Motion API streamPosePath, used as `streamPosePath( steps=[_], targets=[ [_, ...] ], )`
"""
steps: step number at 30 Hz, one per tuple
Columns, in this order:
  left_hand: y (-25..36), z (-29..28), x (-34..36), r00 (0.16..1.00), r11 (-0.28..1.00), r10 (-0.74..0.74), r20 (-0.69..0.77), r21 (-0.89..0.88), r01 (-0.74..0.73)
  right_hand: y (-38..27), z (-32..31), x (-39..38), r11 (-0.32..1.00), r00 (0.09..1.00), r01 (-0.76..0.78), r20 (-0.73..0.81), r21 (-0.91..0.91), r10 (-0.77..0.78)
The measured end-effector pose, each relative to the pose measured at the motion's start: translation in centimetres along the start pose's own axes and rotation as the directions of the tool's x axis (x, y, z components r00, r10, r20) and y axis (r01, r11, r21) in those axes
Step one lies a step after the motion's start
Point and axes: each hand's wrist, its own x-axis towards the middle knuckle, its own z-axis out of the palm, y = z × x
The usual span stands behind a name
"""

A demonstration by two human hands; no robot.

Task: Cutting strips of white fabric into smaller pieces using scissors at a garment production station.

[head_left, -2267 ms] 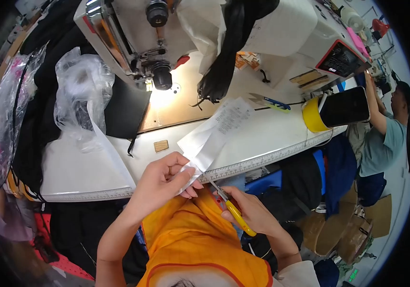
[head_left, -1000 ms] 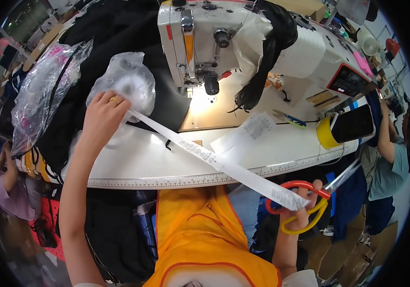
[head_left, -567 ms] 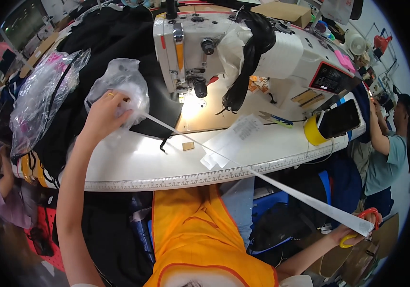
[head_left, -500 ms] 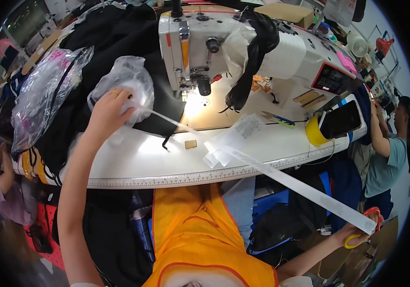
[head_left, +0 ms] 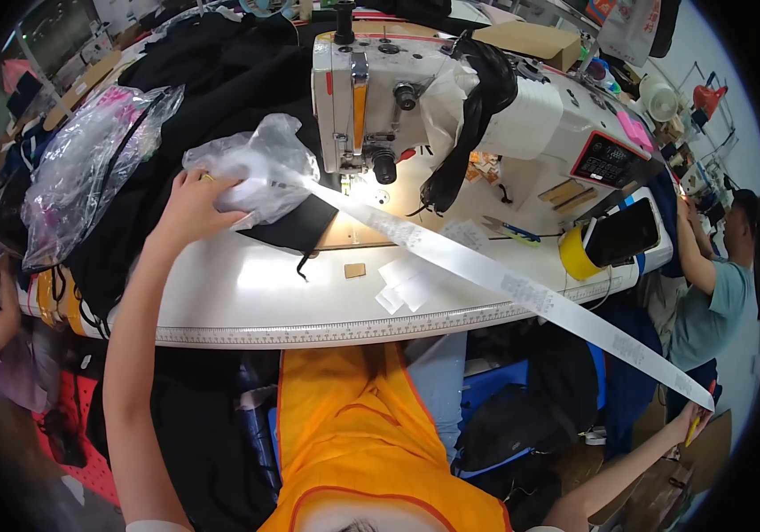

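A long white printed label strip [head_left: 566, 310] stretches taut from a white roll [head_left: 251, 167] inside a clear plastic bag [head_left: 278, 199] across the table to the far right. My right hand [head_left: 683, 427], at the lower right, closes on the strip's end and on scissors [head_left: 693, 429] with red and yellow handles, which are partly hidden by the fingers. At the bag's left edge is my left hand [head_left: 192, 206], thumb and fingers apart, fingertips against the bag. White cut label pieces [head_left: 407, 282] lie on the table under the strip.
A sewing machine [head_left: 522, 111] with its lamp lit stands at the back. Thread snips [head_left: 517, 232], a yellow tape roll [head_left: 579, 255] and a phone [head_left: 624, 232] sit to its right. Black fabric [head_left: 211, 89] and a plastic bag [head_left: 87, 177] cover the left. Other people sit at both sides.
My right hand has drawn the strip farther out to the right, and more of it shows, lifted above the cut pieces. My left hand has slid left off the roll to the bag's edge.
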Motion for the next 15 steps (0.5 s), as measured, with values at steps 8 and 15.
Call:
streamPosePath(
  steps=[8,15],
  targets=[
    [1.0,-3.1,2.1,0.966,0.969,-0.202,0.159,0.177,0.173,6.7,8.3,-5.3,0.917,0.995,0.09,0.077,-0.388,-0.066],
    [-1.4,-1.4,3.5,0.973,0.959,-0.226,0.039,0.183,0.216,19.4,31.9,6.0,0.693,0.975,0.205,0.206,-0.691,-0.083]
  ],
)
